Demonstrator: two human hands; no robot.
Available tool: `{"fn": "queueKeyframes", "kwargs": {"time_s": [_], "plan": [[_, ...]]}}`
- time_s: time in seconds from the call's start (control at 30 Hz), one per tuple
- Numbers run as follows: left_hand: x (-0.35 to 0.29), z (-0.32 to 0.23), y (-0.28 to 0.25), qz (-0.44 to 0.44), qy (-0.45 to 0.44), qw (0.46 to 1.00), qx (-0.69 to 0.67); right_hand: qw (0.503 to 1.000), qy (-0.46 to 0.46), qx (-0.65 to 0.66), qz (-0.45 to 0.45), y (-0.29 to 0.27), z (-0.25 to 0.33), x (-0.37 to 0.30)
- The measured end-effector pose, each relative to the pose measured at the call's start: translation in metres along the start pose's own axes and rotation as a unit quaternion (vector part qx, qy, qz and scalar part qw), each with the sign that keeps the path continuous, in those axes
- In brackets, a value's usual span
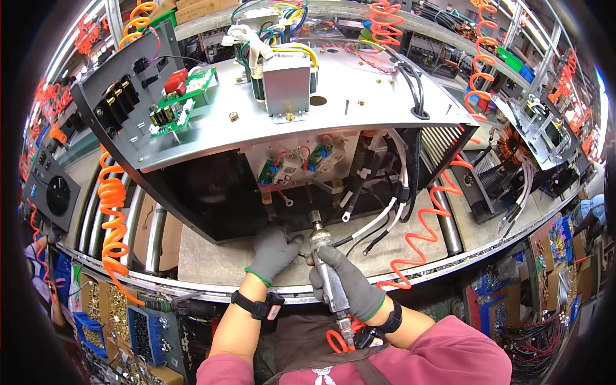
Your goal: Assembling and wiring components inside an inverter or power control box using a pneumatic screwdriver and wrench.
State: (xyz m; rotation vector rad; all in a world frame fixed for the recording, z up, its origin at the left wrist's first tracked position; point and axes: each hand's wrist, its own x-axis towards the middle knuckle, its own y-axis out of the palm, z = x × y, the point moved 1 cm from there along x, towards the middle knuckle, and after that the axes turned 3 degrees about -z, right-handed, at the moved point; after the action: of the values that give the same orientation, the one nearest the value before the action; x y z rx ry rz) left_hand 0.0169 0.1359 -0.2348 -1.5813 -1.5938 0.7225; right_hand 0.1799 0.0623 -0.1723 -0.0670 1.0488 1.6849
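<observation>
My right hand (pixel 350 282), in a grey glove, is wrapped round a silver air ratchet wrench (pixel 330 282). Its socket end points up toward the open side of a black metal machine housing (pixel 212 186). An orange air hose is joined to the tool's lower end. My left hand (pixel 273 253), gloved too, is curled at the housing's lower edge; its fingertips are lost in the dark, and what they hold cannot be made out. Inside the housing are small circuit boards (pixel 276 170), a red wire with a ring lug (pixel 289 202) and white cables (pixel 378 218) with lugs.
A transformer (pixel 287 83) and a green circuit board (pixel 176 115) sit on the housing's top plate. Coiled orange hoses hang left (pixel 112 199) and right (pixel 423 237). Another part-built unit (pixel 513 160) stands at right. Bins of screws (pixel 119 314) lie lower left, beside the roller conveyor (pixel 156 237).
</observation>
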Motion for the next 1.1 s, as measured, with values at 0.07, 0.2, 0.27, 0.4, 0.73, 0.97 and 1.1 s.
{"fn": "queueKeyframes", "kwargs": {"time_s": [0.07, 0.2, 0.27, 0.4, 0.73, 0.97, 1.1], "plan": [[0.005, -0.006, -0.005, -0.049, 0.029, 0.998, -0.021, 1.0, 0.015, -0.019, 0.011, -0.004, 0.002, 0.004], [0.01, -0.009, -0.011, 0.067, -0.019, 0.998, 0.009, 1.0, 0.004, -0.019, 0.013, -0.003, 0.007, 0.001], [0.01, -0.007, -0.012, 0.071, -0.018, 0.997, 0.004, 1.0, 0.014, 0.003, 0.023, -0.004, 0.006, 0.003], [0.008, 0.001, -0.007, 0.06, -0.007, 0.998, 0.005, 1.0, 0.005, -0.017, -0.001, 0.0, 0.007, 0.001], [0.002, 0.007, -0.006, 0.043, 0.143, 0.985, -0.082, 0.999, 0.004, -0.036, 0.03, -0.005, 0.004, 0.006], [-0.01, -0.021, -0.026, 0.157, 0.11, 0.981, 0.019, 0.957, -0.132, -0.26, 0.001, -0.057, -0.009, -0.04], [-0.024, -0.021, -0.033, 0.062, 0.184, 0.976, 0.099, 0.886, -0.178, -0.423, -0.057, -0.101, -0.011, -0.087]]}}
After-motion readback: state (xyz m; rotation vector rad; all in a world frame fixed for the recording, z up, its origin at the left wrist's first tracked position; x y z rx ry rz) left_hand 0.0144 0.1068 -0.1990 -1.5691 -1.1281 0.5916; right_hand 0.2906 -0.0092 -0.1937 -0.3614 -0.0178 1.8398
